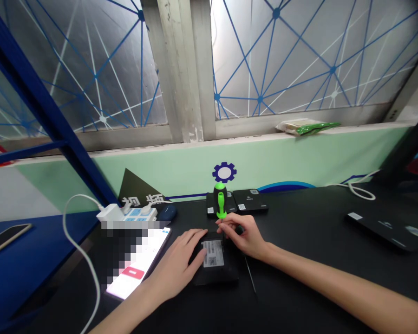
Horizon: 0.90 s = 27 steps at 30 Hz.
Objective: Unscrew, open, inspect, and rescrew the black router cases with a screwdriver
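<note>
A small black box with a white label [213, 260] lies on the black table [299, 260] in front of me. My left hand [176, 266] rests flat on its left side, fingers stretched out. My right hand [245, 236] is closed on the shaft of a screwdriver with a green and black handle [220, 199]. The screwdriver stands upright with its tip at the box's far right corner.
A lit phone [139, 264] lies left of the box. Behind it sit a white power strip [125, 214] with a white cable and a dark mouse [167, 212]. Two more black boxes [251, 202] lie at the back, another flat device [386, 227] at the right.
</note>
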### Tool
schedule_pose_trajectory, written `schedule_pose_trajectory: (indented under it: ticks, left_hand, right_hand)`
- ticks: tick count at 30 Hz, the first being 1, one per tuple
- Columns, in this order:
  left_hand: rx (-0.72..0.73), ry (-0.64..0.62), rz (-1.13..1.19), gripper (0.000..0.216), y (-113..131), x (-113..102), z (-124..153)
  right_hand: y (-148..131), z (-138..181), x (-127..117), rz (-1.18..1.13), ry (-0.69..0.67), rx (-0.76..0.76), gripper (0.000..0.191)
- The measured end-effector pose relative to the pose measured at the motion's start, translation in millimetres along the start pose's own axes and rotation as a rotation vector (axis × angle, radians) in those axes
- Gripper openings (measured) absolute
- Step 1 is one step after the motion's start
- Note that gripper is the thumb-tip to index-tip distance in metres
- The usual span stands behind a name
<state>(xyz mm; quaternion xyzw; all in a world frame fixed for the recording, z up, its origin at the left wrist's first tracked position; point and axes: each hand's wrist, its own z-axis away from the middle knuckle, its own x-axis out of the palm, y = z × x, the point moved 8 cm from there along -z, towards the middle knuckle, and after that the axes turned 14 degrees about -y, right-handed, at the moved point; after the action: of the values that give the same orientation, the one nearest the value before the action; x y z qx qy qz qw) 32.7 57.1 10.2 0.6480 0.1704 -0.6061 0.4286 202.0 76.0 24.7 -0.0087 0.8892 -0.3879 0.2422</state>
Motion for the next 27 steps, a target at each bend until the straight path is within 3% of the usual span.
schedule_pose_trajectory:
  ticks: [5,12,27]
  left_hand:
    - [0.001,0.010,-0.013,0.044,-0.2,-0.3,0.1]
    - [0.019,0.028,-0.015,0.045,1.4,-2.4,1.1]
    - [0.007,0.021,-0.016,0.044,1.9,-3.1,0.9]
  right_hand:
    - [0.0,-1.0,-0.5,0.001,0.014,0.008,0.018]
    - [-4.3,-1.3,4.2,-0.022,-0.097,-0.016,0.026]
    - [-2.4,-0.2,-2.1,0.038,0.005,0.020,0.016]
